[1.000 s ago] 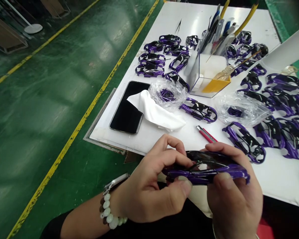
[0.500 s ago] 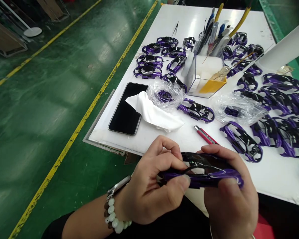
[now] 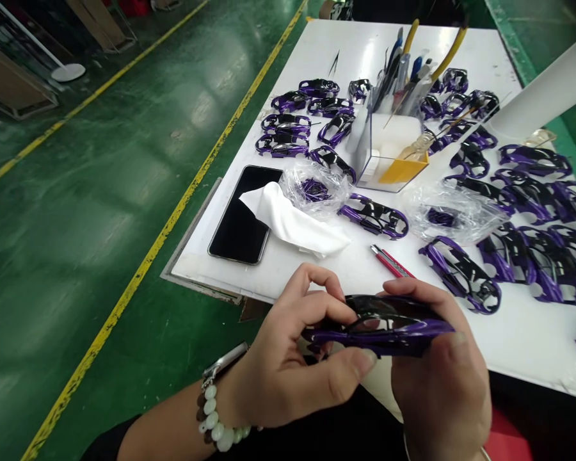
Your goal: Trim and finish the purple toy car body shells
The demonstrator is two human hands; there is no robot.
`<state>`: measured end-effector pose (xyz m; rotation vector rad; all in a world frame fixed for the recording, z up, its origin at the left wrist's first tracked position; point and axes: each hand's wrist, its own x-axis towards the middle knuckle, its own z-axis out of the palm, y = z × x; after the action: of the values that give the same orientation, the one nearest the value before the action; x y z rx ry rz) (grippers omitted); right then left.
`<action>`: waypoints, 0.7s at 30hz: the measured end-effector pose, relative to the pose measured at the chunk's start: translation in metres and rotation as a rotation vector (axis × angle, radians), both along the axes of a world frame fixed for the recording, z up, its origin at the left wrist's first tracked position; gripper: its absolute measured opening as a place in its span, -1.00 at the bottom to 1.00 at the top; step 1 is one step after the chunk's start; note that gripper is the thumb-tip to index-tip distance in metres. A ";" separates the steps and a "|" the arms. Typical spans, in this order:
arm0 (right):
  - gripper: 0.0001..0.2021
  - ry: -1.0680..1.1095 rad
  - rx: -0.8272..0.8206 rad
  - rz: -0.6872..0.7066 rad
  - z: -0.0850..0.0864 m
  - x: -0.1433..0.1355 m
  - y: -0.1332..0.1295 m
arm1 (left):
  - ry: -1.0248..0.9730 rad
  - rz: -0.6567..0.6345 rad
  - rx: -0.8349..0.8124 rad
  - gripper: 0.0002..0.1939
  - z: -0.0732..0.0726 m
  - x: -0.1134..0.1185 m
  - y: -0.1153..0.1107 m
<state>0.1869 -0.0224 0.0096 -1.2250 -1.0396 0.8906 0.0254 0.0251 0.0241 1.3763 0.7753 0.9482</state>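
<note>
A black and purple car-shaped shell (image 3: 388,326) is held between both hands, just off the table's near edge. My left hand (image 3: 302,352) pinches its left end, thumb below and fingers on the upper side. Around the right end is my right hand (image 3: 441,365), its thumb at the near side and its fingers behind. A red cutter knife (image 3: 391,261) lies on the table beyond the hands. Another black and purple shell (image 3: 461,274) rests beyond my right hand. A white cloth (image 3: 295,221) partly covers a black phone (image 3: 240,221).
On the white table (image 3: 211,272), a clear organizer (image 3: 393,160) holds pliers and other tools. Two plastic bags (image 3: 317,189) contain small purple parts. Several shells (image 3: 532,192) lie in groups at left and right. A white tube (image 3: 547,89) slants in from the right.
The shell has tilted slightly in my hands. My right thumb has moved from its outer face toward its lower edge. The camera view has shifted a little.
</note>
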 end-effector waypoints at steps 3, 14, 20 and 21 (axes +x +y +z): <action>-0.71 0.001 -0.024 -0.042 0.001 -0.002 -0.002 | -0.038 -0.008 -0.057 -0.86 -0.003 0.001 0.000; -0.74 -0.005 0.074 0.000 0.003 -0.001 -0.009 | 0.103 0.004 0.100 -0.67 0.017 -0.004 -0.013; -0.73 0.001 0.108 -0.044 0.011 -0.005 -0.031 | 0.125 0.037 0.270 -0.56 0.017 -0.010 -0.034; -0.73 -0.003 0.106 -0.056 0.010 -0.005 -0.035 | 0.121 0.035 0.290 -0.58 0.018 -0.011 -0.038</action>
<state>0.1818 -0.0576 0.0196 -1.1612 -1.0367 0.7813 0.0146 -0.0127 0.0420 1.6896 0.7757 1.0418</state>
